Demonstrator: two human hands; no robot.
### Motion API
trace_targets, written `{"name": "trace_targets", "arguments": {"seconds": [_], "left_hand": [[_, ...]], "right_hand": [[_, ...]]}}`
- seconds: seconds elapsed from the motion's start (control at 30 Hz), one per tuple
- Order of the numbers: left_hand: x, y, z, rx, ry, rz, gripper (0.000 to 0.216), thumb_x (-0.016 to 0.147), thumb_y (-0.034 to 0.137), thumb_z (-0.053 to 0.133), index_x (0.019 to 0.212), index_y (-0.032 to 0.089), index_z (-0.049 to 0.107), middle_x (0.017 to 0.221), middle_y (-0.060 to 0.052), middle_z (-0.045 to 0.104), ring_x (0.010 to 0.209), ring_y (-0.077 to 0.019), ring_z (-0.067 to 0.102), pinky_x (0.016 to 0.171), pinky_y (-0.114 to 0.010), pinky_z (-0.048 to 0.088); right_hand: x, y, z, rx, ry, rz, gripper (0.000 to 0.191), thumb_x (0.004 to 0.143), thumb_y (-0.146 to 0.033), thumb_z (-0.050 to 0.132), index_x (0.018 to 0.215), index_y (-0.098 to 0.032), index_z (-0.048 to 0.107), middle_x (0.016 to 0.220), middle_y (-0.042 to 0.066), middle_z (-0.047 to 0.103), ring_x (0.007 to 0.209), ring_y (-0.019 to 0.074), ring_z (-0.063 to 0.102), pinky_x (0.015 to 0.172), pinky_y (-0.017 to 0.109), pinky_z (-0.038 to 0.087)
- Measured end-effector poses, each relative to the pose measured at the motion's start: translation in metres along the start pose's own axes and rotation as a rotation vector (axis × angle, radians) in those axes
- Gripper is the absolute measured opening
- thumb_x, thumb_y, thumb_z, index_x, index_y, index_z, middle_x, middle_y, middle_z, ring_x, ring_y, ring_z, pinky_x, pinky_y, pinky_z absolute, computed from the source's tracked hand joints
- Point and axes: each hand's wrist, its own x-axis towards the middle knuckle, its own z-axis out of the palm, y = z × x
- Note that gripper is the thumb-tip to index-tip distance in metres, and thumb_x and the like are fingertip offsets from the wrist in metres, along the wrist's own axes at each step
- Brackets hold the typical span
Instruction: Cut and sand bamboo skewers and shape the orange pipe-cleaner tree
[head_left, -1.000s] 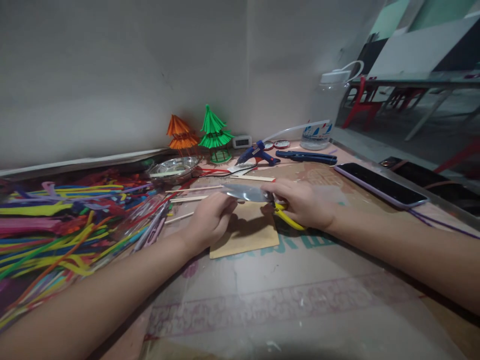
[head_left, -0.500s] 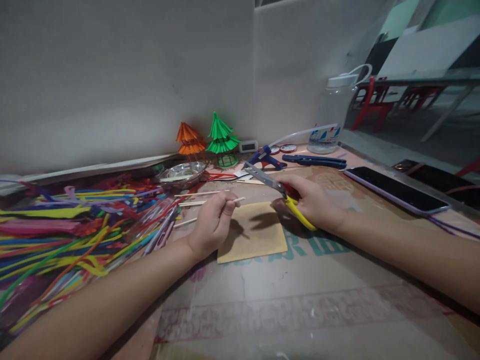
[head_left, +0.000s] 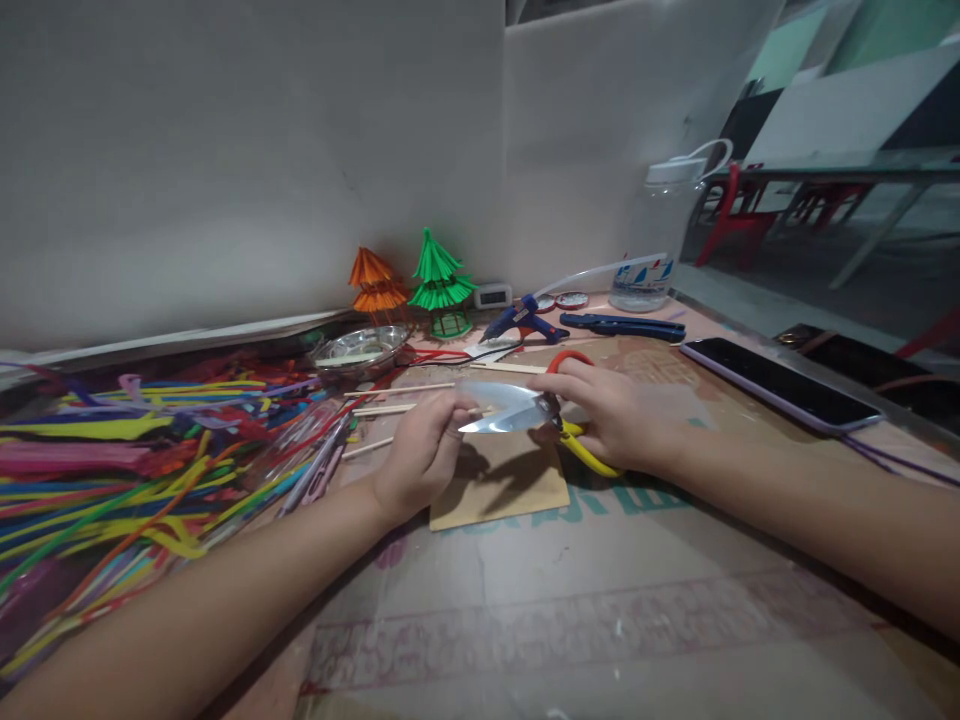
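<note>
Scissors, shiny metal blades parted, gripped by right hand | slim pale stick pinched in left hand

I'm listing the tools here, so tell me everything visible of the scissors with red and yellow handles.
The scissors with silver metal blades and red and yellow, plastic-looking handles are gripped in the right hand. Their blades stand open, tips toward the left hand, above the square tan board. A thin pale stick shows between them; contact is unclear.

Dim light — scissor blades glinting
</note>
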Motion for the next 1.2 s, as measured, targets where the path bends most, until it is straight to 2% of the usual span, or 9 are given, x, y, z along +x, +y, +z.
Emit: {"name": "trace_targets", "arguments": {"seconds": [0.13,0.37,0.5,0.63,0.8,0.93,1.03,1.2], "left_hand": [[-0.0019,-0.0004,0.0002,0.018,-0.025,-0.012,0.026,0.102,0.026,0.039,0.091,0.02,0.062,0.084,-0.006,0.069,0.08,-0.0208,0.065,0.074,-0.033,0.051],[-0.002,-0.0013,0.0006,-0.003,-0.032,-0.028,0.03,0.102,0.03,0.039,0.091,0.019,0.065,0.088,-0.009,0.072,0.083,-0.0232,0.067,0.076,-0.036,0.053],[-0.0022,-0.0016,-0.0005,0.009,-0.064,-0.005,0.029,0.101,0.026,0.04,0.089,0.018,0.065,0.084,-0.008,0.072,0.081,-0.0222,0.068,0.075,-0.034,0.053],[-0.0033,-0.0022,-0.0009,0.013,-0.096,-0.009,0.032,0.101,0.029,0.039,0.087,0.018,0.066,0.091,-0.01,0.073,0.089,-0.0242,0.068,0.078,-0.035,0.054],[-0.0049,-0.0043,0.0012,-0.006,-0.053,0.035,0.031,0.103,0.031,0.037,0.095,0.019,0.064,0.093,-0.009,0.072,0.088,-0.0235,0.068,0.078,-0.036,0.053],[-0.0044,-0.0028,0.002,0.029,-0.058,0.004,0.027,0.102,0.034,0.039,0.093,0.019,0.06,0.085,-0.008,0.069,0.078,-0.0219,0.065,0.071,-0.034,0.051],[-0.0034,-0.0012,0.0026,0.04,-0.063,-0.016,0.024,0.102,0.032,0.039,0.093,0.019,0.058,0.08,-0.006,0.067,0.075,-0.021,0.064,0.069,-0.034,0.05],[0.0019,0.0024,0.0,0.056,-0.006,0.041,0.019,0.102,0.028,0.042,0.097,0.02,0.058,0.083,-0.004,0.067,0.075,-0.019,0.063,0.069,-0.031,0.05]], "right_hand": [[0.0003,-0.0016,-0.0029,-0.037,-0.043,-0.035,0.04,0.093,-0.044,0.06,0.122,-0.017,0.061,0.093,0.009,0.061,0.079,0.021,0.059,0.064,0.031,0.045],[-0.0009,-0.003,-0.0031,-0.089,-0.064,-0.028,0.039,0.094,-0.044,0.058,0.125,-0.02,0.061,0.096,0.008,0.063,0.08,0.02,0.058,0.064,0.029,0.04],[0.0004,-0.0036,-0.0035,-0.094,-0.051,-0.051,0.04,0.094,-0.047,0.058,0.122,-0.019,0.061,0.095,0.008,0.063,0.08,0.0194,0.058,0.063,0.029,0.04],[0.0009,-0.0039,-0.0059,-0.105,-0.07,-0.078,0.041,0.093,-0.048,0.059,0.121,-0.019,0.062,0.096,0.009,0.065,0.077,0.0184,0.058,0.062,0.028,0.041],[-0.0015,-0.0038,-0.0067,-0.128,-0.053,-0.085,0.039,0.094,-0.046,0.057,0.121,-0.019,0.063,0.094,0.009,0.066,0.076,0.0186,0.058,0.061,0.028,0.04],[-0.0045,-0.0024,-0.0026,-0.116,-0.046,-0.044,0.034,0.095,-0.041,0.057,0.121,-0.02,0.063,0.093,0.007,0.068,0.073,0.0173,0.059,0.061,0.028,0.04],[-0.0064,-0.0001,0.0009,-0.072,-0.063,0.01,0.037,0.094,-0.042,0.061,0.123,-0.02,0.061,0.093,0.006,0.068,0.07,0.0163,0.058,0.06,0.028,0.04],[-0.0079,0.0032,0.0027,-0.005,-0.049,0.115,0.044,0.09,-0.043,0.067,0.128,-0.022,0.059,0.093,0.005,0.067,0.069,0.016,0.059,0.059,0.026,0.041]]}}
